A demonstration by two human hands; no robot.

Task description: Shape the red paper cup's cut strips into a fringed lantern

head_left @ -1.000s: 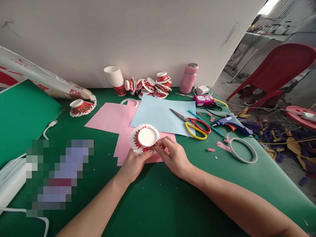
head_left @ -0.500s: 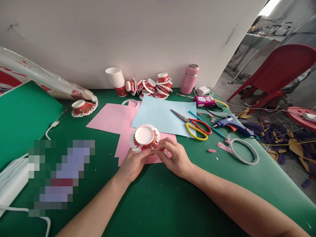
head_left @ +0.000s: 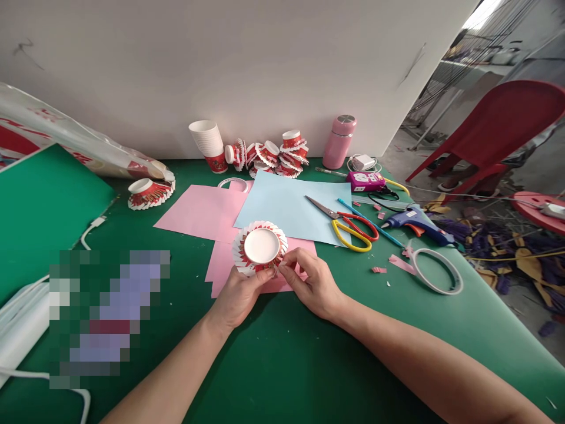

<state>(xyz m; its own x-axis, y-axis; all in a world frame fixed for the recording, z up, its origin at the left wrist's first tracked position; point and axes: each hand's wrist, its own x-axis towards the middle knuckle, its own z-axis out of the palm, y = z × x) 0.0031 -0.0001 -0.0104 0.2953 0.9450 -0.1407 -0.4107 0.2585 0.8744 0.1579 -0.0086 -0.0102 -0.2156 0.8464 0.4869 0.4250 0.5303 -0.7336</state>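
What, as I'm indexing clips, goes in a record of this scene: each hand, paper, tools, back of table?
left hand: holds fringed cup, white base up
right hand: pinching at the cup's fringe
paper: blue sheet overlapping pink sheets
tools: scissors, open, partly on the blue sheet; glue gun to their right
back: cup stack, more fringed cups, pink bottle

No legible txt; white marks on purple box (head_left: 365,182) & red marks on plastic bag (head_left: 95,146) unreadable.
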